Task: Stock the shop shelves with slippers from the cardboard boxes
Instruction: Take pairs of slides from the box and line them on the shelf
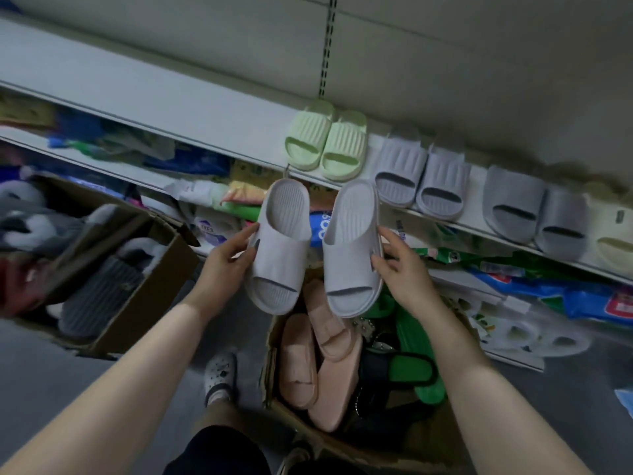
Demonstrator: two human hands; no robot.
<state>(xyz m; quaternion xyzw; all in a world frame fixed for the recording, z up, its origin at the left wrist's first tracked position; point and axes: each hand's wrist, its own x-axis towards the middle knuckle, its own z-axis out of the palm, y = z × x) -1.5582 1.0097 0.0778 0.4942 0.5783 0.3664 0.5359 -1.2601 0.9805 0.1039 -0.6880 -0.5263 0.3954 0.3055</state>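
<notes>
My left hand (230, 258) grips a pale grey slipper (281, 245) by its left side. My right hand (402, 269) grips its matching slipper (352, 248) by the right side. Both slippers hang side by side, heels up, over a cardboard box (301, 426) holding pink slippers (318, 358), green slippers (418, 358) and dark ones. On the white shelf (191, 108) behind them stand a light green pair (327, 140) and lavender-grey pairs (423, 176) in a row running right.
A second cardboard box (144, 293) with dark grey slippers and plush items stands at the left on the grey floor. The lower shelf holds packaged goods (513, 279). My foot in a grey clog (221, 375) is between the boxes.
</notes>
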